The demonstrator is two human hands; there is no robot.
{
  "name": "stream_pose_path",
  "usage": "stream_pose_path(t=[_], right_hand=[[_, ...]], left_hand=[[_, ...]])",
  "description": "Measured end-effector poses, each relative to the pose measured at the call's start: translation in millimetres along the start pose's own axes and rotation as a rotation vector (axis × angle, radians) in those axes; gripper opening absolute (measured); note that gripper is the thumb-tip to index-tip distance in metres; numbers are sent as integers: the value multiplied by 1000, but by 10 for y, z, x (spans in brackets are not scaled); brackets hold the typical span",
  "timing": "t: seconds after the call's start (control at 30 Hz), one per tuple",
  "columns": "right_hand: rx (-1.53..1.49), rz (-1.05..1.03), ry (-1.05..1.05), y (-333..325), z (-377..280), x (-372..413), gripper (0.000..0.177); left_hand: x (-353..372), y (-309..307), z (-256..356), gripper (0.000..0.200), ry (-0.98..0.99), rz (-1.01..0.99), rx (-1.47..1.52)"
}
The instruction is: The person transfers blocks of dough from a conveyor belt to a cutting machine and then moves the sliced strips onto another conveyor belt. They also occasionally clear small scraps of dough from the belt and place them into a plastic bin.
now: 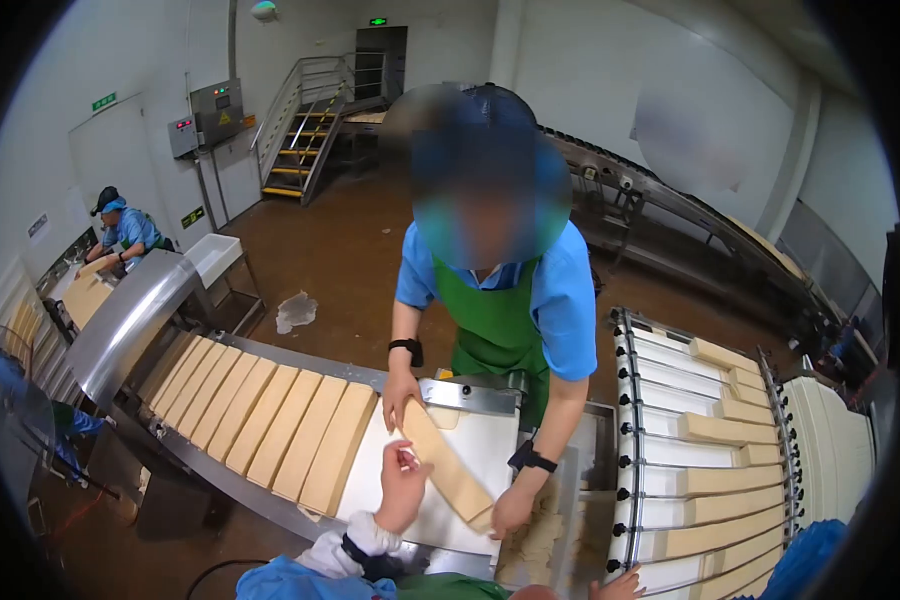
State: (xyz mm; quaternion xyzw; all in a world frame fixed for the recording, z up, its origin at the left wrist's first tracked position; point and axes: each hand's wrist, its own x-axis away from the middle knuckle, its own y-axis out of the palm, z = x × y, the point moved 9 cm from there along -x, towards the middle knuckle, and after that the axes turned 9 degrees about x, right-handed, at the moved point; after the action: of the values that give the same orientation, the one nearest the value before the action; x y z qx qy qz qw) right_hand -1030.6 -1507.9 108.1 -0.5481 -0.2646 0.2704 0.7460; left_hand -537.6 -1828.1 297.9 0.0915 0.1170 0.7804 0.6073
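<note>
My left hand (402, 487) is over the white belt (365, 480), its fingers bent but apart, with nothing visible in them. Just beyond its fingertips lies a long pale dough-like slab (447, 465), set diagonally. A co-worker across the belt has one hand at each end of this slab. At the bottom edge, my right hand (620, 584) is partly visible, fingers spread beside the frame of the right-hand conveyor (625, 500); it holds nothing visible.
Several similar slabs (280, 425) lie side by side on the belt, left of my left hand. More slabs (735, 480) rest on the right conveyor. A metal trough (570, 520) with dough-like scraps stands between. Other people are at the far left; blue fabric shows lower right.
</note>
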Motion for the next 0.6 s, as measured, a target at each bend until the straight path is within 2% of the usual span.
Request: stream_pose_path(t=[0.1, 0.17, 0.27, 0.3, 0.33, 0.4, 0.5, 0.6], right_hand=[[49, 67, 95, 90, 5, -53, 104], [85, 102, 145, 111, -41, 41, 109], [76, 114, 99, -626, -152, 246, 109], [40, 334, 42, -967, -240, 359, 97], [-22, 400, -54, -1315, -349, 430, 84], [-178, 524, -233, -2062, -672, 474, 61], [-422, 411, -581, -2174, -1281, 422, 65], [-522, 292, -904, -2272, -2120, 423, 60]], left_hand=[[-86, 568, 158, 41, -221, -295, 216], [37, 964, 548, 40, -112, -492, 223], [304, 1300, 735, 35, 16, -747, 130], [408, 1318, 741, 33, 51, -779, 40], [513, 1300, 644, 29, 17, -830, 1], [641, 1074, 219, 29, -92, -850, -142], [686, 279, -378, 30, -203, -605, -528], [728, -646, -774, 48, -289, -288, -588]])
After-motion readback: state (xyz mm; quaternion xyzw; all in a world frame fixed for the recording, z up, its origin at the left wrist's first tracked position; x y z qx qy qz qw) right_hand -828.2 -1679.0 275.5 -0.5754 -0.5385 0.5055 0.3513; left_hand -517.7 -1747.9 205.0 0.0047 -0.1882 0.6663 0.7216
